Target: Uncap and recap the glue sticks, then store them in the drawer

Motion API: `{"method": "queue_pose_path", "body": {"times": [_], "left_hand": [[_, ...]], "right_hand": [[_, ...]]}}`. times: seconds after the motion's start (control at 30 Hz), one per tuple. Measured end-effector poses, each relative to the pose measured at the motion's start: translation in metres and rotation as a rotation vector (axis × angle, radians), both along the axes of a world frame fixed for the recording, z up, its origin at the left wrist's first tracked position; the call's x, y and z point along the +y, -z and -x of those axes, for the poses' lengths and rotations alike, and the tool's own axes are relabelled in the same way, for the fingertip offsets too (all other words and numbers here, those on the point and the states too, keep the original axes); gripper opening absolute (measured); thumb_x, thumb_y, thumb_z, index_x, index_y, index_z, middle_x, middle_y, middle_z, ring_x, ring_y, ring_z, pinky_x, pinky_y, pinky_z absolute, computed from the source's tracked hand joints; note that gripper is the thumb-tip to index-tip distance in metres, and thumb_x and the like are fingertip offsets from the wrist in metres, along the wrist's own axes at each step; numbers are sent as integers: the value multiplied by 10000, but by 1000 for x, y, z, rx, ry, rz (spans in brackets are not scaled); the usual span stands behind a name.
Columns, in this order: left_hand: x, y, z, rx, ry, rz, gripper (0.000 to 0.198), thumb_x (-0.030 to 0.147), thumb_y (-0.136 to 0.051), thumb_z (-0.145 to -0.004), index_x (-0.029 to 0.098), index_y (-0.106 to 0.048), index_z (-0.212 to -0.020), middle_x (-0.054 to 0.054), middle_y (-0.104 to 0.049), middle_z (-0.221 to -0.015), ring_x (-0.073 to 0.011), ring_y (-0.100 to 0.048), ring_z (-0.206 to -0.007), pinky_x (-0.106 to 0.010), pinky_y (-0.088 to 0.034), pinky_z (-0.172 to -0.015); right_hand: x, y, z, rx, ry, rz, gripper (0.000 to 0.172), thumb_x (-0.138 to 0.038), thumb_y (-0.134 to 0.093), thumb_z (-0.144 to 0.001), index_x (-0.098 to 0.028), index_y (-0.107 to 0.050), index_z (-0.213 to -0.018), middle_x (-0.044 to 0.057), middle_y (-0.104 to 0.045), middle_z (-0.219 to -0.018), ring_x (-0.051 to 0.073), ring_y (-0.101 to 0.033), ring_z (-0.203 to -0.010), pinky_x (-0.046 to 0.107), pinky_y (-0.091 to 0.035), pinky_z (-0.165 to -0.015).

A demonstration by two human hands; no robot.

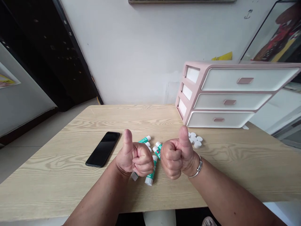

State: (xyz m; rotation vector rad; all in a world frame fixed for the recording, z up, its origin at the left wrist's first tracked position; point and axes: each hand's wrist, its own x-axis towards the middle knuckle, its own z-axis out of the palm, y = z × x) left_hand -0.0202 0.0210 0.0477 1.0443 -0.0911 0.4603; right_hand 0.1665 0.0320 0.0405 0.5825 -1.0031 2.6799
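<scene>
Both hands are raised over the table, thumbs pointing up and the other fingers curled into fists. My left hand [136,155] holds nothing and partly covers several green and white glue sticks [150,174] lying on the wood. To the right, my right hand [177,153] is also a fist with nothing in it, a silver bracelet on its wrist. More glue sticks [156,152] show between the two fists. Several small white caps [198,144] lie just beyond my right hand, some of them partly hidden by it.
A black phone [102,149] lies on the wooden table [70,150] at the left. A pink and white drawer unit [225,102] stands at the back right against the wall. A yellow item [223,56] shows behind it.
</scene>
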Motion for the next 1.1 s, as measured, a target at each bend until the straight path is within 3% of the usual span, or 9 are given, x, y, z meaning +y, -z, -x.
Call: {"method": "queue_pose_path", "body": {"times": [0.23, 0.67, 0.77, 1.1], "left_hand": [[6, -1, 0, 0, -8, 29, 798, 997, -3, -586, 245, -214, -423, 62, -184, -370, -64, -162, -326, -211, -103, -315], [11, -22, -11, 8, -23, 7, 783, 984, -97, -657, 244, -241, -442, 69, -203, -398, -56, -169, -340, -199, -106, -319], [11, -21, -13, 13, -12, 3, 786, 984, -100, -656, 242, -243, -441, 68, -207, -395, -55, -171, -338, -195, -100, -316], [13, -10, -8, -19, -8, -15, 794, 977, -34, -646, 239, -239, -437, 58, -228, -382, -56, -169, -317, -206, -125, -299]], "right_hand": [[8, -5, 3, 75, 13, -44, 769, -980, -57, -676, -243, -234, -551, -84, -212, -453, 54, -183, -399, 194, -165, -367], [14, -15, 3, -33, 109, -80, 809, -995, 80, -526, -249, -232, -526, -95, -165, -398, 59, -185, -373, 197, -202, -343], [17, -11, 1, -27, 115, -88, 807, -977, 111, -538, -249, -236, -536, -90, -174, -411, 61, -196, -385, 196, -226, -349], [17, -12, 1, 77, 37, -82, 764, -978, -79, -678, -241, -236, -552, -83, -219, -466, 58, -191, -402, 193, -186, -375]]}}
